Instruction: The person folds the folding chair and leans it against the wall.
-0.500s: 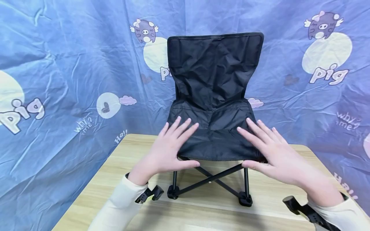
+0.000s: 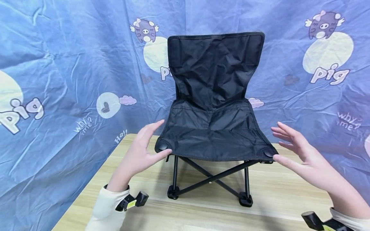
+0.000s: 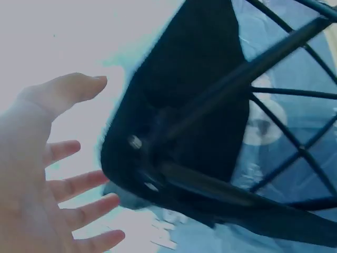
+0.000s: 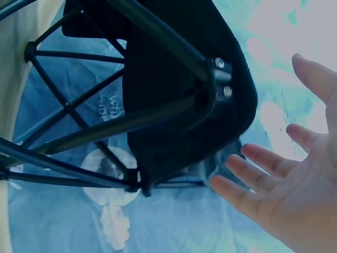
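Plainly, a black folding chair (image 2: 214, 110) stands upright on a pale wood-grain table (image 2: 199, 221), its front toward the person, with 1 hand beside each front corner of its seat (image 2: 212, 141). The left hand (image 2: 136, 155) is loose, its fingers extended and its thumb held out from them, the thumb tip overlapping the near-left seat corner in the head view. The right hand (image 2: 307, 162) mirrors it at the opposite corner, fingers spread and slightly bent, thumb pointing at the fabric's edge. Neither hand grips anything; whether either thumb actually touches the chair, I cannot tell.

The backrest (image 2: 215, 64) rises behind the seat, its fabric wrinkled, and widens toward the top. Below the seat, 2 dark bars cross at the front, joined by a pale rivet (image 2: 210, 182), and 2 black feet rest on the tabletop. Both wrist views look up at the underside, where the tubes meet the seat corners and 2 shiny fasteners (image 4: 224, 76) show at each.

Both arms wear white sleeves (image 2: 105, 208), and each wrist carries a black device (image 2: 141, 199). Behind the chair hangs a creased blue cloth (image 2: 69, 64) printed with pigs, pale circles and lettering.
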Demonstrator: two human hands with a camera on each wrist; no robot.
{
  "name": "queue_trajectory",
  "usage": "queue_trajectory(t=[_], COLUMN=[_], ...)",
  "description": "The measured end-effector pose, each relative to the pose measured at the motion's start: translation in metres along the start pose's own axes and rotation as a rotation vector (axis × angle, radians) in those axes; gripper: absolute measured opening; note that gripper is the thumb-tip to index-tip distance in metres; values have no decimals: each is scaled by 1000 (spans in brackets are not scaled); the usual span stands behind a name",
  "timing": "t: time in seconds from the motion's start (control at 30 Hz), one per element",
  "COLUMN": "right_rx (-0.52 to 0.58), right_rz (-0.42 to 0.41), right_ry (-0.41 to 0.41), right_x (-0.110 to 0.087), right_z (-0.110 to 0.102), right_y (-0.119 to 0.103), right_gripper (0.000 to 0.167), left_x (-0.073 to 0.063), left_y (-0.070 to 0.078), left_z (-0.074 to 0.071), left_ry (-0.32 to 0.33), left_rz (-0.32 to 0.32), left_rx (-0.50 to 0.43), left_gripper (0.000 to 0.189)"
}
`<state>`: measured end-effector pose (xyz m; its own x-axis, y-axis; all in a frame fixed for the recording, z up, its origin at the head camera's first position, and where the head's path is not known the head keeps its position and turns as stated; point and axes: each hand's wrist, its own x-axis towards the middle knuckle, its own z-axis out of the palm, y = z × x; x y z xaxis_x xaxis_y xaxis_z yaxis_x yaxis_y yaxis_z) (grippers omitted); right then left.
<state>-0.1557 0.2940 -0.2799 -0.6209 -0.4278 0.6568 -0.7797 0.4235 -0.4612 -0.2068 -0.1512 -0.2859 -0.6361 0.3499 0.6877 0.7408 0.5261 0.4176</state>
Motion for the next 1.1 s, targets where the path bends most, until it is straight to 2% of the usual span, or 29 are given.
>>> queue_trajectory(t=[0.17,0.27,0.4,0.6,0.67,0.8,0.93,1.1], right_rx=[346,441,522,648,725,884,987,1064], right_rz=[79,119,89,111,99,25,-10,-24], right_ry=[7,-17,-64,-52,-32,1,67,140], right_x=[-17,-25,-34,-43,-42,-38,-36,-40], right_z=[-4,-3,1,15,20,29,37,44], right_y=[20,30,43,52,54,57,59,58], right_gripper=[85,84,82,67,62,55,53,52], left_x=[-15,-22,-28,-38,-40,-40,-38,-36], left_y=[-16,-23,-32,-45,-48,-49,-47,-45], left_z=[3,5,11,25,29,35,40,44], left_ry=[54,105,124,45,29,23,27,70], left_rz=[-135,-192,-224,-223,-201,-135,-95,-113], left_rx=[-224,-368,-530,-816,-872,-984,-1044,-1040], left_gripper=[74,70,64,55,54,52,47,49])
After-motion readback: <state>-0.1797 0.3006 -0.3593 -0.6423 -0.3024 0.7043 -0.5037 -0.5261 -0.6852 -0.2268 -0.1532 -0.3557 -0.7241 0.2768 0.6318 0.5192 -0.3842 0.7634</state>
